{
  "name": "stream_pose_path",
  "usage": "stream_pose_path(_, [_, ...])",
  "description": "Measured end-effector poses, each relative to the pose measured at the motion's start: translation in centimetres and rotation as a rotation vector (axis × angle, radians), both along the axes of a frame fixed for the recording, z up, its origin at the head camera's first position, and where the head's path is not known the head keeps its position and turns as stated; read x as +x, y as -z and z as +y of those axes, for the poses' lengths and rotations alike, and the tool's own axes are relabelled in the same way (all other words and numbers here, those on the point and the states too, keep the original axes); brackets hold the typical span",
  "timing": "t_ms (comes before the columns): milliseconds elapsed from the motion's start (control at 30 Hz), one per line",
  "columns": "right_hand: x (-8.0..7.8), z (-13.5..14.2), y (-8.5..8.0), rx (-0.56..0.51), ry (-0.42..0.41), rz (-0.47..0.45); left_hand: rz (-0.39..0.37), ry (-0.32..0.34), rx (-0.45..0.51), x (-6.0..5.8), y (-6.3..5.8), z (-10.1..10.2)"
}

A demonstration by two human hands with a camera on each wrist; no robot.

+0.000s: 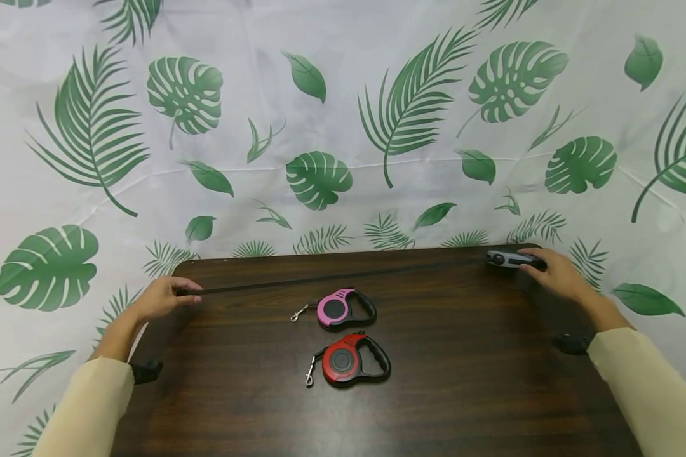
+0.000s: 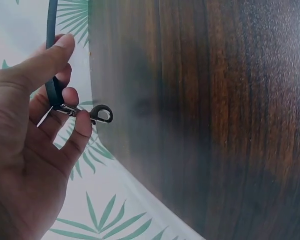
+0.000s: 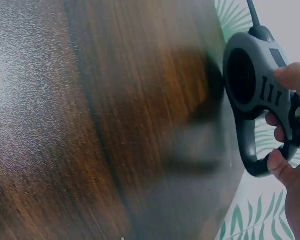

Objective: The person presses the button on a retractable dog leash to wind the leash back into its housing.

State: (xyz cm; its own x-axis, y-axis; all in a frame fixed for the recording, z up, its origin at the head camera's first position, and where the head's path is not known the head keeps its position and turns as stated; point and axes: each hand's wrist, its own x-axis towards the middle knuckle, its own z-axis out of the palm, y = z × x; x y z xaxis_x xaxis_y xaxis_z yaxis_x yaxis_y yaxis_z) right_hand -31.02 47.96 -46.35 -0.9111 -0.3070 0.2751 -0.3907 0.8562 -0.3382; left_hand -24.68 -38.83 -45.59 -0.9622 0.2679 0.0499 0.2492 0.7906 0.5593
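Strap (image 1: 320, 278) out long, hand to hand!
Left hand (image 1: 168, 297): fingers hold the clip (image 2: 95, 113) end; pink leash (image 1: 335, 309), red leash (image 1: 341, 360) on the surface (image 1: 463, 362); right hand's (image 1: 560, 273) fingers grip the grey leash (image 1: 511, 259). Extending, apparently; next likely wants a controlled rewind.

In the head view, the dark brown wood-grained rectangular worktop (image 1: 463, 381) occupies the lower frame, before the white leaf-printed cloth (image 1: 320, 95). On it, at centre, lies the pink-and-black plastic loop-handled leash (image 1: 335, 309); directly below lies the red-and-black one (image 1: 341, 360). Behind both, a flat black strap (image 1: 263, 285) runs from the left hand (image 1: 168, 297), frame left, to the grey-and-black leash (image 1: 514, 259) in the right hand (image 1: 557, 273), frame right.
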Motion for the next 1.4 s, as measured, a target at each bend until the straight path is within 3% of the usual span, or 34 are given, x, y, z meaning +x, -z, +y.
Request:
stream_pose_path(133, [0.0, 0.2, -0.4, -0.022, 0.036, -0.037, 0.007, 0.002, -0.018, 0.2, -0.4, -0.2])
stream_pose_path(333, [-0.1, 0.7, -1.0, -0.036, 0.086, -0.116, 0.088, 0.043, -0.002, 0.4, -1.1, -0.4])
stream_pose_path(733, [-0.1, 0.7, -2.6, 0.040, 0.056, -0.132, 0.092, 0.060, 0.005, 1.1, -2.0, -0.8])
stream_pose_path(900, [0.2, 0.6, -3.4, 0.046, 0.044, -0.142, 0.134, 0.073, 0.011, 1.1, -2.0, -1.0])
stream_pose_path(1000, [0.3, 0.7, -3.6, 0.010, 0.054, -0.175, 0.146, 0.067, 0.009, 1.2, -2.1, -1.1])
stream_pose_path(1233, [0.8, 1.5, -3.8, -0.120, 0.076, -0.241, 0.091, 0.016, -0.005, 1.5, -2.4, -1.5])
stream_pose_path(1400, [1.1, 2.0, -4.0, -0.203, 0.108, -0.258, 0.103, 0.020, 0.005, 1.7, -2.7, -1.8])
